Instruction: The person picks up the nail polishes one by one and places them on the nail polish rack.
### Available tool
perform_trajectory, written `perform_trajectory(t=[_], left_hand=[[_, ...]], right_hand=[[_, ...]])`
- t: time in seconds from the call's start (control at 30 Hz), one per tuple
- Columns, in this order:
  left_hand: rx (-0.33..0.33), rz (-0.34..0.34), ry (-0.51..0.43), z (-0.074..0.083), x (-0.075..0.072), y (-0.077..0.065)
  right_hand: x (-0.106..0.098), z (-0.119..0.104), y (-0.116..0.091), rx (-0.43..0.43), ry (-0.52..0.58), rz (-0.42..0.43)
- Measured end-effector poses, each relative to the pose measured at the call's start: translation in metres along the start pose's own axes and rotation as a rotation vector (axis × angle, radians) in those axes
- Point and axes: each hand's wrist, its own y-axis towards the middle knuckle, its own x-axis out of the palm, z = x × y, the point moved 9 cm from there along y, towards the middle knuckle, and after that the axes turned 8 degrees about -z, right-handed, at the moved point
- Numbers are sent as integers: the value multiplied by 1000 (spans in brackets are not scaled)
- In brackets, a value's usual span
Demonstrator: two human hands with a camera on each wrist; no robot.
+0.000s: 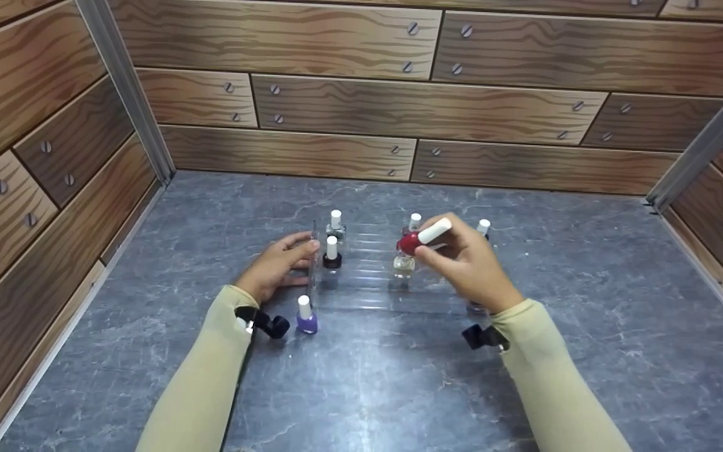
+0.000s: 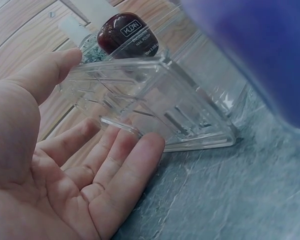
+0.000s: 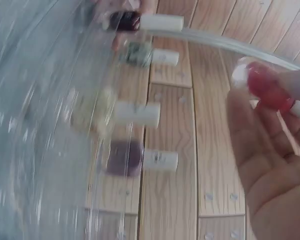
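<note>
A tilted red nail polish bottle (image 1: 409,243) with a white cap is pinched between thumb and fingers of my right hand (image 1: 477,270). It hangs over a pale clear nail polish bottle (image 1: 404,265) in the clear plastic rack (image 1: 361,294). At the rack's left side, my left hand (image 1: 280,260) grips the panel. Its thumb lies at the top edge and its fingertips touch the outer face (image 2: 200,107), as the left wrist view shows. Just inside that side stand a dark nail polish bottle (image 1: 332,260) and a green-glitter one (image 1: 336,231).
Outside the rack, near my left wrist, a purple nail polish bottle (image 1: 307,323) stands on the grey marbled table (image 1: 361,389). Two more white-capped bottles rise at the rack's back, one in the middle (image 1: 415,220) and one at right (image 1: 484,225). Wood-patterned walls (image 1: 336,100) enclose the table.
</note>
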Motion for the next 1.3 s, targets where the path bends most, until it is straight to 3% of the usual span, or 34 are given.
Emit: perform_trajectory(t=[0.2,0.43,1.3], left_hand=[[11,7,3,3,1,-1],[14,21,-7,1,-3,-5],[5,-1,13,-2,0,-2]], right_hand=[[-16,-5,-2,-39,-100,15],[-16,1,2,2,-213,6],[-17,18,-5,100,-226,5]])
